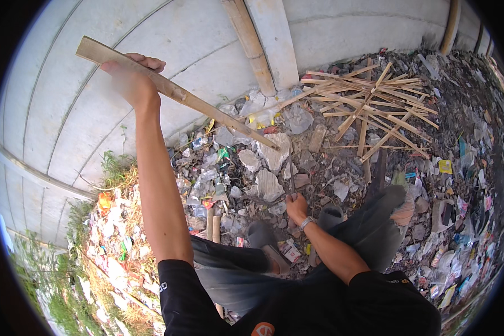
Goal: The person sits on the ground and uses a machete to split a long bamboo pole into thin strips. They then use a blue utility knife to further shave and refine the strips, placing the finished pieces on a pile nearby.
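My left hand (133, 84), raised at the upper left, is closed round the upper part of a long split bamboo piece (190, 98). The piece slants down to the right, its lower end over a pale broken concrete chunk (275, 152). Low in the middle, my right hand (297, 207) is closed on the handle of a knife with a long, narrow dark blade (292, 172). The blade points away from me, close to the bamboo's lower end; whether they touch I cannot tell. The handle is mostly hidden in my fist.
Several split bamboo strips (369, 106) lie crisscrossed in a heap at the far right. A concrete panel wall (341, 33) runs behind, with a bamboo pole (251, 47) leaning on it. Rubble and plastic litter (448, 241) cover the ground round my feet.
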